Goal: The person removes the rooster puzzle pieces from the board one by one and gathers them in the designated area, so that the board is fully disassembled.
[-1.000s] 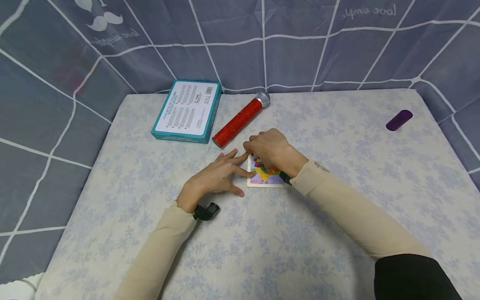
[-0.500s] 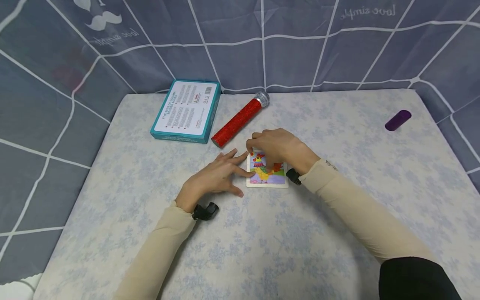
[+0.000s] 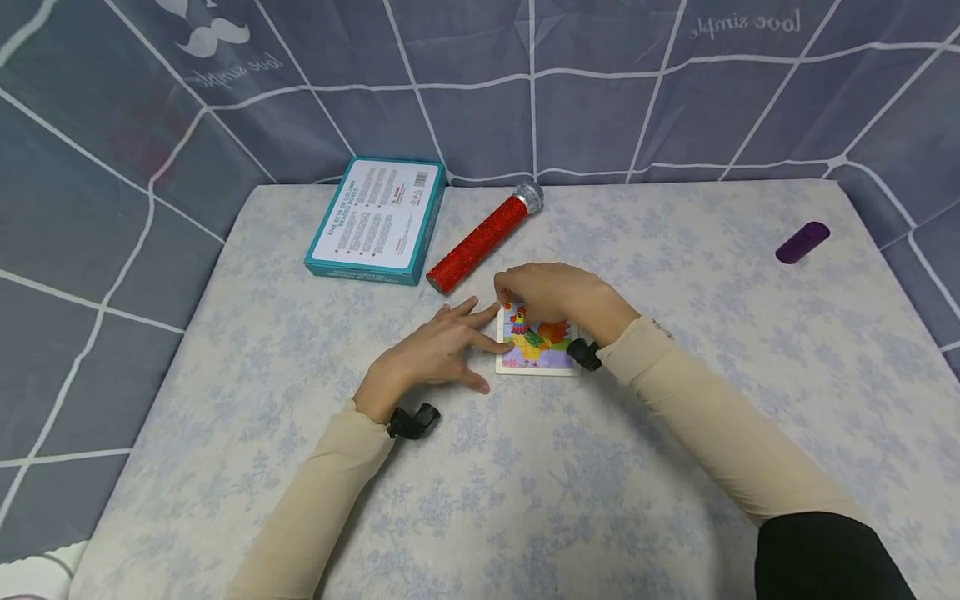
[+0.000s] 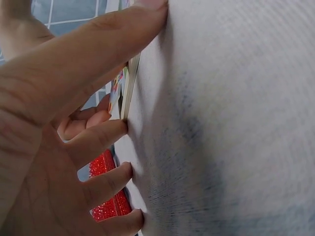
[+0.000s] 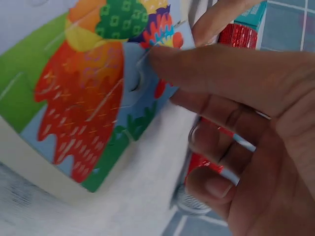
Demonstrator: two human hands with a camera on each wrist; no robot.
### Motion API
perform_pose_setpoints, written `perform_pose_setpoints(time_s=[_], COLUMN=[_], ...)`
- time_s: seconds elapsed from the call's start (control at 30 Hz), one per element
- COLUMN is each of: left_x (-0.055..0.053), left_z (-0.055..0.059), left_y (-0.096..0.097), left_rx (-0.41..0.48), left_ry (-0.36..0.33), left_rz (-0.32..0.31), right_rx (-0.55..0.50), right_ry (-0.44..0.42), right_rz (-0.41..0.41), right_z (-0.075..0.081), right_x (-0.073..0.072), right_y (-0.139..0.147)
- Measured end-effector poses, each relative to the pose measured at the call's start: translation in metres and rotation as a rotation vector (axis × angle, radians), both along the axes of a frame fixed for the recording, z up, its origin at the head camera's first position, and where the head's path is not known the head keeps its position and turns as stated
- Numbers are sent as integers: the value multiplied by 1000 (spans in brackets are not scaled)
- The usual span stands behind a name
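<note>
A small picture puzzle of a colourful rooster lies in a pale tray on the table. My left hand rests beside it with fingers spread; one fingertip lies on the picture, another touches the tray's left edge. My right hand reaches over the upper part of the puzzle and pinches a puzzle piece bearing the rooster's head, thumb on top and a finger at its edge. In the left wrist view the puzzle piece stands tilted up from the tray.
Behind the hands lie a red glittery microphone with a silver head and a teal box with a white printed label. A dark purple cylinder lies at the far right. Grey checked cloth hangs behind the table.
My right hand has shifted slightly right and its wrist has turned, uncovering more of the rooster picture. The left hand stays in place. The head view has shifted a little.
</note>
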State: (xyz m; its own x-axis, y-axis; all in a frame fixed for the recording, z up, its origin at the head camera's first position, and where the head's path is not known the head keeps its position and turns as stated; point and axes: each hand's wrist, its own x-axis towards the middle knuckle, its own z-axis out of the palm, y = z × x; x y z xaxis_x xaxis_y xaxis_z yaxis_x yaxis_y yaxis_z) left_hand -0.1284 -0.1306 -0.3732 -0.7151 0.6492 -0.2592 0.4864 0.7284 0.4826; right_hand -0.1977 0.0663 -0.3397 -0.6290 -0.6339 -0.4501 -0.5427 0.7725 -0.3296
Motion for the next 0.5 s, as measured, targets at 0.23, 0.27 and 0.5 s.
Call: perform_pose_setpoints(time_s=[0.23, 0.27, 0.5], left_x=[0, 0, 0], left_z=[1, 1, 1], left_y=[1, 1, 1], left_rx=[-11, -12, -11], left_ry=[-1, -3, -4], left_rz=[6, 6, 6], right_rx=[-216, -254, -490], right_ry=[-74, -91, -161], right_rz=[-33, -43, -141], right_z=[-15, -18, -32], right_x=[-9, -10, -12], right_y=[16, 18, 33])
